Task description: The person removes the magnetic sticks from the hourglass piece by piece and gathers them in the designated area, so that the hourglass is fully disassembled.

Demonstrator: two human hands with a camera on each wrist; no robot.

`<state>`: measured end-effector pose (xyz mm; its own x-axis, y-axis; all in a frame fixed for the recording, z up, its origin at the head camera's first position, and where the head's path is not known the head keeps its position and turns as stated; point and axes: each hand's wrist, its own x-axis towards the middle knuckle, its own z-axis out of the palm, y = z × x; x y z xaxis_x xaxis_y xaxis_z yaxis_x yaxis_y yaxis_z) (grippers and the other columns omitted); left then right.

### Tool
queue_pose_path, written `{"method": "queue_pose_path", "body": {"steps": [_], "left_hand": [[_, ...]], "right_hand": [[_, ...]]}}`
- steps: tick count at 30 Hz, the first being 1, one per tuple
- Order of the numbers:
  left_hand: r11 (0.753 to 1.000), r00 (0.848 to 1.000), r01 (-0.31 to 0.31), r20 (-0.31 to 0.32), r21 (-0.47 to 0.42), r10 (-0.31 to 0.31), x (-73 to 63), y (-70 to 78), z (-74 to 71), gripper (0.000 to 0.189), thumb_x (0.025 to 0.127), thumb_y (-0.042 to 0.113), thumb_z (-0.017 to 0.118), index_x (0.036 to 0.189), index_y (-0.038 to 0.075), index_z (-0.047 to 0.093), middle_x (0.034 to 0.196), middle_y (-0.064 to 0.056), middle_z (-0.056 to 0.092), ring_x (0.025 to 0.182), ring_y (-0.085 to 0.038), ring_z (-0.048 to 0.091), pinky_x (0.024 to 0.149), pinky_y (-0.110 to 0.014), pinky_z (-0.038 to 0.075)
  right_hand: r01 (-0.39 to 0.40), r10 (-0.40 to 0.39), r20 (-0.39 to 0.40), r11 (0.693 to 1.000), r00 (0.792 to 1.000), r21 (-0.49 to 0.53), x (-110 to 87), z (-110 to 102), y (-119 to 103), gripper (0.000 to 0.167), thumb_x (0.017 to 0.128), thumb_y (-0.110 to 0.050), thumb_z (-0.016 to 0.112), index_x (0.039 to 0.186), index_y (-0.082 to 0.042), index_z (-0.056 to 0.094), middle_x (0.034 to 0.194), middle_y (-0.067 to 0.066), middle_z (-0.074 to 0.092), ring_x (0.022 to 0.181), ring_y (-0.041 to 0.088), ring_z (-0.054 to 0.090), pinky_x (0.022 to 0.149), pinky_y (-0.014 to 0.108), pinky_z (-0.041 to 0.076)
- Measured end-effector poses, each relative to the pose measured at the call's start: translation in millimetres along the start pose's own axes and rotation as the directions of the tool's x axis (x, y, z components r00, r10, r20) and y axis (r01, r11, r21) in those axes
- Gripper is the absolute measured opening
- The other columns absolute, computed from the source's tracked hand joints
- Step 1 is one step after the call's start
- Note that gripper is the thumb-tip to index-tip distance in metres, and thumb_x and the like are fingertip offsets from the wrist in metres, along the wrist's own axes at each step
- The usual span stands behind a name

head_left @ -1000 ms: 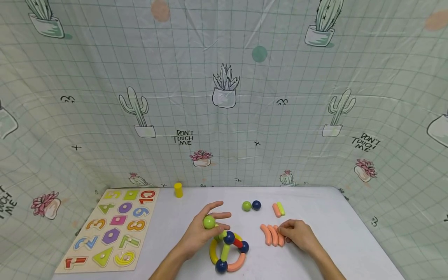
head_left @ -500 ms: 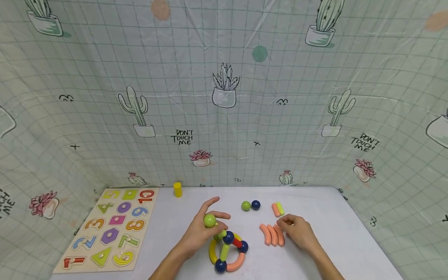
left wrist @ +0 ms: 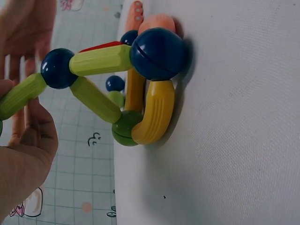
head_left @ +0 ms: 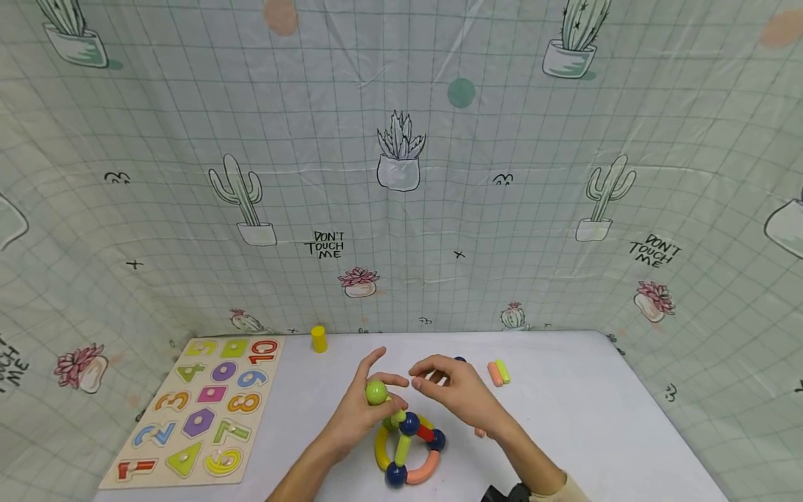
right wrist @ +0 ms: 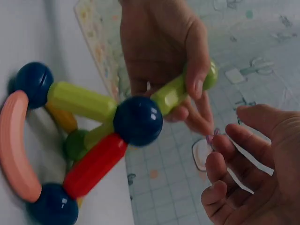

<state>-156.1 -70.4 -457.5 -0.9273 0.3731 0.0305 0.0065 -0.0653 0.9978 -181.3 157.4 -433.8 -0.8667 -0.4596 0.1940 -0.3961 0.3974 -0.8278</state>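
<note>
My left hand (head_left: 354, 422) pinches a light green magnetic stick (right wrist: 171, 93) between thumb and fingers, close to the green ball (head_left: 376, 392) on its end. The stick's other end meets a blue ball (right wrist: 138, 121) at the peak of a magnetic ball-and-stick frame. Light green sticks and a red stick (right wrist: 96, 164) slope down from that peak to a ring on the table, made of balls, yellow curved sticks (left wrist: 159, 112) and a salmon curved stick (head_left: 424, 469). My right hand (head_left: 461, 390) hovers beside the left fingertips, its fingers loosely bent around nothing.
A wooden number-and-shape puzzle board (head_left: 157, 481) lies at left, with a yellow cylinder (head_left: 319, 339) near its far corner. Behind my right hand are a blue ball (head_left: 461, 359), a short salmon stick (head_left: 495, 374) and a light green stick (head_left: 503, 371). My right forearm mostly hides the curved salmon sticks (head_left: 479, 432).
My right hand has left the row of curved salmon sticks and moved left, up to the left hand. The left hand keeps its pinch, and the frame stays in place.
</note>
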Motion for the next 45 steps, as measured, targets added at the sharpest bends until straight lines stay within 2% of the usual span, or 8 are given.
{"method": "queue_pose_path", "body": {"steps": [6,13,18,23,27,33,39,45], "left_hand": [[1.000,0.999,0.001,-0.034,0.016,0.000,-1.3,-0.4,-0.5,0.100,0.091,0.003,0.071,0.160,0.024,0.001,0.144,-0.021,0.047,0.108,-0.025,0.062,0.090,-0.026,0.053],[0.997,0.999,-0.013,-0.051,0.070,0.016,-2.2,-3.3,-3.2,0.103,0.089,-0.002,0.071,0.160,0.024,0.002,0.148,-0.023,0.042,0.107,-0.024,0.055,0.085,-0.025,0.051],[0.999,0.999,0.000,-0.036,0.035,0.002,-5.8,-10.3,-0.9,0.097,0.090,0.007,0.075,0.160,0.020,0.008,0.145,-0.020,0.045,0.111,-0.024,0.057,0.090,-0.026,0.051],[0.997,0.999,0.033,-0.038,0.071,-0.030,-9.9,-17.7,1.9,0.067,0.090,0.017,0.077,0.146,0.004,0.042,0.134,-0.013,0.057,0.115,-0.024,0.061,0.092,-0.031,0.053],[0.990,0.997,0.049,-0.061,0.135,-0.041,-9.3,-18.2,2.3,0.047,0.090,0.022,0.078,0.129,0.001,0.062,0.122,-0.010,0.068,0.115,-0.028,0.064,0.091,-0.036,0.054],[0.988,0.996,0.065,-0.069,0.143,-0.056,-9.0,-18.3,1.5,0.043,0.089,0.024,0.079,0.124,0.001,0.067,0.118,-0.010,0.070,0.111,-0.027,0.066,0.089,-0.035,0.054],[0.990,0.995,0.080,-0.073,0.114,-0.072,-9.0,-18.8,0.2,0.042,0.088,0.019,0.080,0.121,-0.003,0.067,0.105,-0.009,0.073,0.094,-0.021,0.070,0.080,-0.028,0.055],[0.994,0.996,0.076,-0.044,0.080,-0.072,-7.6,-17.3,0.9,0.039,0.088,0.017,0.079,0.114,-0.008,0.066,0.102,-0.011,0.074,0.096,-0.020,0.073,0.080,-0.026,0.057]], "right_hand": [[0.133,-0.143,0.141,0.988,0.980,0.078,20.9,22.3,-20.0,0.025,0.098,-0.031,0.066,0.122,-0.023,0.070,0.117,-0.009,0.071,0.092,0.014,0.060,0.072,0.032,0.050],[0.145,-0.160,0.218,0.986,0.963,0.083,25.1,30.7,-21.0,0.031,0.097,-0.029,0.069,0.127,-0.024,0.069,0.120,-0.008,0.069,0.089,0.010,0.059,0.072,0.027,0.049],[0.123,-0.131,0.198,0.991,0.972,0.048,23.4,30.6,-22.2,0.031,0.097,-0.033,0.068,0.127,-0.024,0.069,0.112,-0.010,0.069,0.085,0.010,0.057,0.072,0.028,0.049],[0.109,-0.112,0.171,0.994,0.979,0.028,22.5,30.1,-23.1,0.033,0.097,-0.035,0.067,0.127,-0.021,0.069,0.113,-0.012,0.068,0.087,0.009,0.058,0.075,0.030,0.051],[0.113,-0.115,0.145,0.993,0.983,0.025,21.7,29.4,-22.2,0.032,0.097,-0.035,0.067,0.126,-0.020,0.070,0.112,-0.011,0.068,0.087,0.008,0.058,0.076,0.028,0.052],[0.134,-0.136,0.115,0.991,0.984,0.026,20.0,30.5,-20.2,0.031,0.098,-0.031,0.067,0.126,-0.017,0.070,0.105,-0.010,0.067,0.085,0.008,0.057,0.076,0.027,0.053],[0.111,-0.111,0.040,0.994,0.993,0.013,20.8,32.4,-18.4,0.033,0.096,-0.035,0.069,0.123,-0.016,0.071,0.093,-0.008,0.065,0.078,0.008,0.057,0.070,0.025,0.052],[0.091,-0.086,-0.071,0.993,0.994,0.078,25.3,26.2,-19.6,0.031,0.096,-0.032,0.070,0.123,-0.018,0.071,0.100,-0.005,0.070,0.076,0.013,0.059,0.063,0.024,0.049]]}}
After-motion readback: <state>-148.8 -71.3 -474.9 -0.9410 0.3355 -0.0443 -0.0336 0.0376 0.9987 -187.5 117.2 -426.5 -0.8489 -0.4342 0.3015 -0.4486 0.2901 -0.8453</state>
